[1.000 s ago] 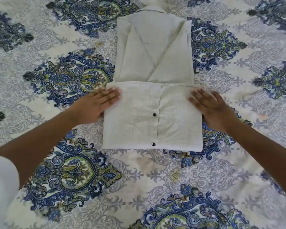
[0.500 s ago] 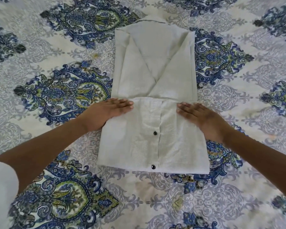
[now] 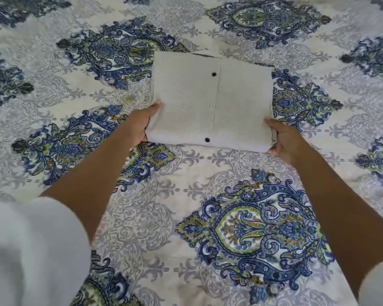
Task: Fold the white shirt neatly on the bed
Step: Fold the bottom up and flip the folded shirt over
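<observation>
The white shirt (image 3: 210, 100) lies on the bed as a compact folded rectangle, button placket up, with two dark buttons showing. My left hand (image 3: 139, 125) grips its near left corner, thumb on top and fingers tucked under the cloth. My right hand (image 3: 283, 141) grips the near right corner in the same way, its fingers hidden beneath the fold. A thin strip of collar edge peeks out along the far side.
The bedspread (image 3: 208, 206), white with blue and green paisley medallions, fills the whole view around the shirt. My white sleeves show at the bottom left and bottom right corners.
The lower folded half has been turned up over the collar end, making a square packet. Both hands went from lying flat on the fold edge to gripping the near corners.
</observation>
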Tool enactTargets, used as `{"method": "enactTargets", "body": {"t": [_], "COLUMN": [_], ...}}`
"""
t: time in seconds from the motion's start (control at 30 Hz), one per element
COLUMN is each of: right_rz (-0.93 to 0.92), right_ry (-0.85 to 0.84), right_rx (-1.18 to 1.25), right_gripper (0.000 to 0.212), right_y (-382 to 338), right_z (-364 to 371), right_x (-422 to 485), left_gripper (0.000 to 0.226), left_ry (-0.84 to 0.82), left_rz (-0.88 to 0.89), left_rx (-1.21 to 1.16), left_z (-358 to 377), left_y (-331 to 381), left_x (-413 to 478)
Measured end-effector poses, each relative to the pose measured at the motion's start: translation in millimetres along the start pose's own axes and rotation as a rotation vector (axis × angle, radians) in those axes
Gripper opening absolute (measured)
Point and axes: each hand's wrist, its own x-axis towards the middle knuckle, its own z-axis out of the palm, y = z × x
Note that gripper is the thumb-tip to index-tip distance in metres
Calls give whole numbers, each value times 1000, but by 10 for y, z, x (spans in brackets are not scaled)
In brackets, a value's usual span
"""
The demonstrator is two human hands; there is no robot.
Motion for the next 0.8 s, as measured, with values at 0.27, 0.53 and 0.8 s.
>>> {"method": "enactTargets", "body": {"t": [0.27,0.53,0.8], "right_rz": [-189,-89,86], "right_ry": [63,140,-75], "right_rx": [-4,3,-76], "right_gripper": [17,23,31], "right_y": [-494,-571,-481], "right_z": [166,281,16], "right_x": [215,669,157], "left_gripper": [31,33,19], "left_ry": [46,201,-9], "left_rz": [222,223,-64], "left_rx": [16,117,60], "left_z": [153,108,2], "left_y": [574,512,342], "left_x": [170,443,40]}}
